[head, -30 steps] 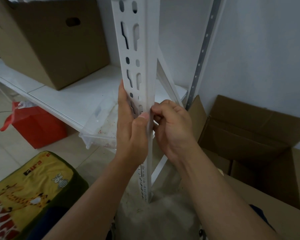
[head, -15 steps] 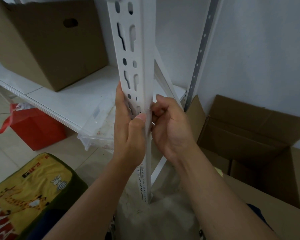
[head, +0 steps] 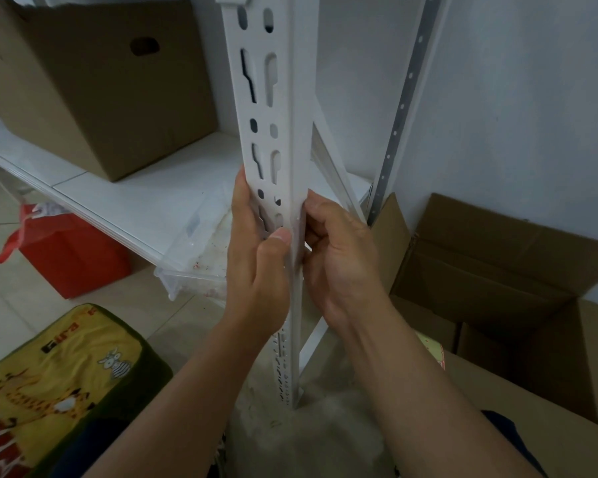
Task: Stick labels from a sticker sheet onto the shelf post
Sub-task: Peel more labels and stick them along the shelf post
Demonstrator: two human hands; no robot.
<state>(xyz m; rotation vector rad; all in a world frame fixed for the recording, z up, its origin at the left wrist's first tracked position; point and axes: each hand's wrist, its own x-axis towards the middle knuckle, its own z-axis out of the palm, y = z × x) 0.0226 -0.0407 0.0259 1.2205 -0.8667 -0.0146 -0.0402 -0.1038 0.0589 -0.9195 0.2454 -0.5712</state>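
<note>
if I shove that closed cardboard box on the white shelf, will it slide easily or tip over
The cardboard box would probably slide rather than tip: it looks wide and sits flat on the smooth white shelf. Its weight is uncertain, as the contents are hidden. The walls may flex near the handle hole.

Shelf post (head: 283, 132) stands upright at centre. Left hand (head: 256, 267) against its left face, right hand (head: 342, 257) against its right edge. Shelf board (head: 145, 198) runs left of post; closed cardboard box (head: 94, 88) sits on it. Plastic tray (head: 201, 257) just under the board. Bag (head: 66, 250) on floor beneath. Cushion (head: 59, 388) near left. Open box (head: 497, 270) right of post, against wall.
</note>
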